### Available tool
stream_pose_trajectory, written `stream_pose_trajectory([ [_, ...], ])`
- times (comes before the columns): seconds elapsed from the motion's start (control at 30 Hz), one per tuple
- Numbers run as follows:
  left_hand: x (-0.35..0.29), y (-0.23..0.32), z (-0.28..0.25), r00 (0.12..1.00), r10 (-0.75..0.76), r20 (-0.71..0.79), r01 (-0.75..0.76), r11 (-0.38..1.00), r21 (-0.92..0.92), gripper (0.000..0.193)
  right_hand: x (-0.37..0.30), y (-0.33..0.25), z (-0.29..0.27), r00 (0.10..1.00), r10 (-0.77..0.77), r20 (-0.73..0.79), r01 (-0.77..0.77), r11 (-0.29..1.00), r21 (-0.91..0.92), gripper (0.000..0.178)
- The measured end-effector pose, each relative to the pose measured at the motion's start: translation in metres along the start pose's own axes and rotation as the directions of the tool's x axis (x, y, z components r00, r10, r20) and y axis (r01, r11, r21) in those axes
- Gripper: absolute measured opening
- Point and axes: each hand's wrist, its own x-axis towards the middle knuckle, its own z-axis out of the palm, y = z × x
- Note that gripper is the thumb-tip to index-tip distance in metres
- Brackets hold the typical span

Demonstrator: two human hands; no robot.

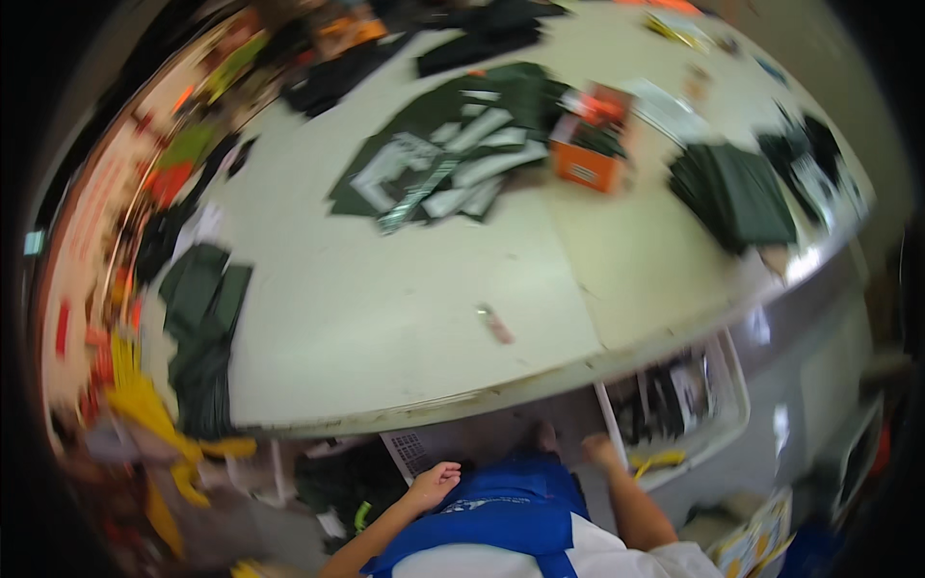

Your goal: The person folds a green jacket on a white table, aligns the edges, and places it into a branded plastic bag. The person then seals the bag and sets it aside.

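My left hand [436, 482] is held in front of the blue apron [506, 511], below the table's front edge. Its fingers are loosely curled, and nothing shows in them. My right hand [599, 450] hangs beside the left rim of a white plastic bin [729, 424]. Blur and its angle hide the fingers, so I cannot tell whether it touches the bin. Dark and pale pieces lie inside the bin, and something yellow [659, 461] lies at its near side. Neither hand is on the white table [385, 318].
Dark green fabric with white strips [482, 144] lies mid-table beside an orange box [586, 166]. Folded dark green pieces [737, 197] are stacked at right; more green fabric [202, 323] drapes over the left edge. A small pinkish item [495, 325] lies near the front.
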Motion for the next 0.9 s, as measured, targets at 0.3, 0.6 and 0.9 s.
stream_pose_trajectory([
  [0.3, -0.051, -0.451, 0.138, 0.789, -0.567, -0.235, 0.507, 0.818, -0.272, 0.031, 0.096, -0.406, -0.223, 0.727, -0.402, 0.557, 0.254, 0.911, 0.326, 0.044],
  [0.6, -0.126, -0.483, 0.03, 0.294, -0.865, -0.406, 0.546, 0.501, -0.671, 0.091, 0.2, -0.642, -0.142, 0.488, -0.871, 0.059, 0.855, 0.463, -0.233, 0.051],
  [0.9, -0.138, -0.682, -0.009, 0.154, -0.972, -0.176, 0.807, 0.227, -0.545, 0.075, 0.238, -0.657, -0.096, 0.57, -0.818, 0.074, 0.794, 0.527, -0.303, 0.062],
])
